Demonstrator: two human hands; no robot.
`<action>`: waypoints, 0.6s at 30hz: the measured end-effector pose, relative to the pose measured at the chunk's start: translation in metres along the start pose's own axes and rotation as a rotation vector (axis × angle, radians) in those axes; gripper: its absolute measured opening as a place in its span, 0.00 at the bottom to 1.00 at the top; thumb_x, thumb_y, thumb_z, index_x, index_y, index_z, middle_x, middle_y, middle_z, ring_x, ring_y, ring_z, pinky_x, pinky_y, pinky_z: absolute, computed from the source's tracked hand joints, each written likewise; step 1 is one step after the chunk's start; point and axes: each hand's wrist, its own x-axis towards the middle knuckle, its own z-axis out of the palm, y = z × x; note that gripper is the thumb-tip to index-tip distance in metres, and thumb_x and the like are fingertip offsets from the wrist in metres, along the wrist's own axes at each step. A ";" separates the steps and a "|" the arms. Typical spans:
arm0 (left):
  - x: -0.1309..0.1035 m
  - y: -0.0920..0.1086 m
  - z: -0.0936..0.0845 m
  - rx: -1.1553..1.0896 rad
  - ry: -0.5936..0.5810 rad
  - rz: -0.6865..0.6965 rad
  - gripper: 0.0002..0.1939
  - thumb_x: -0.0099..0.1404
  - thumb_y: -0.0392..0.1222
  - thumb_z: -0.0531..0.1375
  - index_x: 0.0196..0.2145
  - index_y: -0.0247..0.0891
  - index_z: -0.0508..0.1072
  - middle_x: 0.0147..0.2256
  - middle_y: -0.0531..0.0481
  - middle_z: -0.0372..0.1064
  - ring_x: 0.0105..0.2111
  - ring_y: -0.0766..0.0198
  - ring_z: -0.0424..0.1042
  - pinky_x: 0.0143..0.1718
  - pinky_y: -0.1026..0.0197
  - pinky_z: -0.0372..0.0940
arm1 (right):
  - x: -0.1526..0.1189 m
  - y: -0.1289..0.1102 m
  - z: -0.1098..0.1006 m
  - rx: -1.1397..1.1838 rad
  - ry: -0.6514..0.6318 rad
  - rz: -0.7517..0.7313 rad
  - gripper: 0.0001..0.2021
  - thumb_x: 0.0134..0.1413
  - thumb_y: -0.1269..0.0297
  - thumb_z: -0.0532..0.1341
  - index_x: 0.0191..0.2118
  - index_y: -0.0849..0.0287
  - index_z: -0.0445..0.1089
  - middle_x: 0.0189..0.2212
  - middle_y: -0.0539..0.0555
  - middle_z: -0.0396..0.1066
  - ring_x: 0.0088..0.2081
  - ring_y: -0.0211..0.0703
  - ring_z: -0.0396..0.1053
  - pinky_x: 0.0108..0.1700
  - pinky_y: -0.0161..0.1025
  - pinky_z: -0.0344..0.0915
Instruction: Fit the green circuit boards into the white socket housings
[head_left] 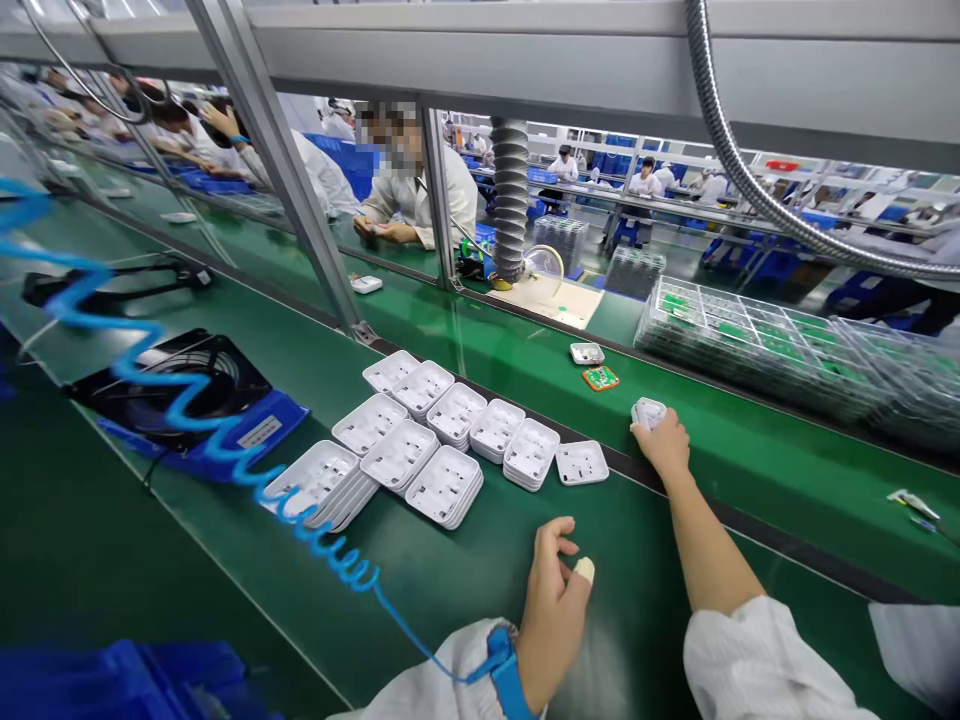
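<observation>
My right hand (666, 448) is closed on a small white plastic housing (647, 411) above the green belt (510, 350). Over the near worktop hovers my left hand (553, 595), empty, its fingers loosely curled and apart from the thumb, which wears a pale finger cot. A blue wrist strap (508, 672) with a coiled blue cord (251, 470) is on that wrist. Stacks of white plastic shells (397, 452) lie to its left, and a single shell (583, 463) sits nearest my right hand. Farther up the belt are another white housing (586, 354) and an orange-edged green circuit board (601, 378).
Clear trays with green boards (750, 330) are stacked beyond the belt. A black fan on a blue base (202, 395) stands at left. A metal post (281, 170) and a flexible duct (510, 200) rise by the belt. A co-worker (420, 190) sits opposite.
</observation>
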 end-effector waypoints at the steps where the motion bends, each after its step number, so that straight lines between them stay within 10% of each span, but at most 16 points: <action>1: 0.001 0.000 0.000 -0.012 -0.008 0.000 0.18 0.63 0.41 0.50 0.51 0.41 0.58 0.42 0.46 0.60 0.34 0.64 0.63 0.40 0.59 0.61 | -0.007 0.002 -0.005 0.055 -0.018 -0.065 0.38 0.46 0.52 0.57 0.60 0.68 0.47 0.52 0.71 0.59 0.53 0.62 0.59 0.50 0.53 0.58; 7: 0.010 0.004 -0.005 -0.181 -0.037 0.055 0.25 0.64 0.47 0.51 0.57 0.39 0.52 0.53 0.40 0.55 0.47 0.59 0.62 0.47 0.57 0.59 | -0.114 0.023 -0.057 0.253 -0.271 -0.674 0.40 0.47 0.57 0.57 0.64 0.58 0.39 0.61 0.60 0.47 0.60 0.54 0.50 0.58 0.50 0.51; 11: 0.011 0.005 -0.005 -0.305 -0.269 0.025 0.27 0.57 0.42 0.57 0.54 0.39 0.56 0.49 0.43 0.62 0.44 0.59 0.65 0.44 0.58 0.62 | -0.180 0.038 -0.075 0.235 -0.575 -0.959 0.40 0.41 0.69 0.58 0.63 0.54 0.45 0.58 0.58 0.55 0.56 0.52 0.55 0.57 0.49 0.54; 13: 0.010 0.003 -0.003 -0.295 -0.340 -0.010 0.20 0.54 0.36 0.56 0.46 0.37 0.64 0.40 0.47 0.66 0.39 0.60 0.67 0.39 0.60 0.63 | -0.193 0.046 -0.074 0.258 -0.601 -0.937 0.40 0.40 0.70 0.58 0.62 0.54 0.47 0.58 0.57 0.55 0.56 0.52 0.55 0.57 0.50 0.54; 18: 0.008 0.001 0.002 -0.219 -0.099 0.079 0.16 0.54 0.34 0.53 0.43 0.38 0.64 0.38 0.49 0.67 0.38 0.61 0.67 0.38 0.61 0.63 | -0.198 0.048 -0.057 0.535 -0.530 -0.548 0.33 0.50 0.57 0.56 0.62 0.58 0.48 0.57 0.60 0.56 0.52 0.51 0.61 0.50 0.47 0.61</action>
